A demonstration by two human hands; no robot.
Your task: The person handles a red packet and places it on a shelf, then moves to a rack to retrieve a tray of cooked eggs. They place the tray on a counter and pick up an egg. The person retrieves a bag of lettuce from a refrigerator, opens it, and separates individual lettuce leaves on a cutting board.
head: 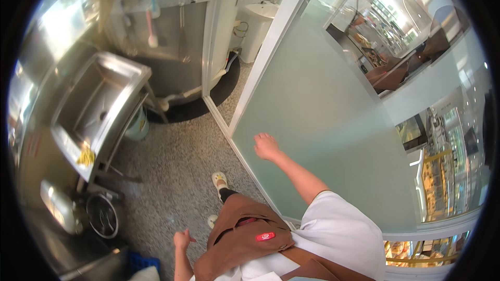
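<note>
My right hand (267,146) hangs in front of a frosted glass partition (324,125), its fingers curled and its palm turned away from view. Whether it touches the glass or holds something small cannot be told. Low by my side, my left hand (183,239) has its thumb apart from the fingers and nothing visible in it. Between the hands is my brown apron (246,218), with pockets and a red badge. Ahead on the left stands a stainless steel sink (97,97) on legs. A yellow cloth-like item (86,156) lies on its near ledge.
A light green bucket (137,125) stands under the sink. Utensils, including a pink-handled spatula (151,29), hang on the wall. A doorway with a metal floor track (218,115) leads to a white washbasin (262,9). A round black metal container (102,215) sits at left. Behind glass, a person (353,6) works.
</note>
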